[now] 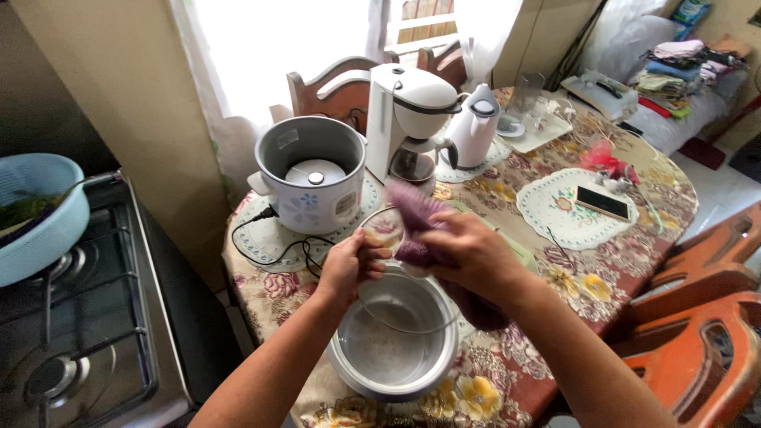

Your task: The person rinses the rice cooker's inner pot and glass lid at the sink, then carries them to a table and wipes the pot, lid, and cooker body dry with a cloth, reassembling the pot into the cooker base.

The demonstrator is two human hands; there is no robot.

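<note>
Indoors, floral-clothed table (634,269), stove (95,333) left, bright curtained window (269,40) behind

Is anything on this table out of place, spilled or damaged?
Nothing looks spilled or broken. The rice cooker stands open without its inner pot, which sits on the table near the hands, and its black cord lies in loose loops on the cloth.
</note>
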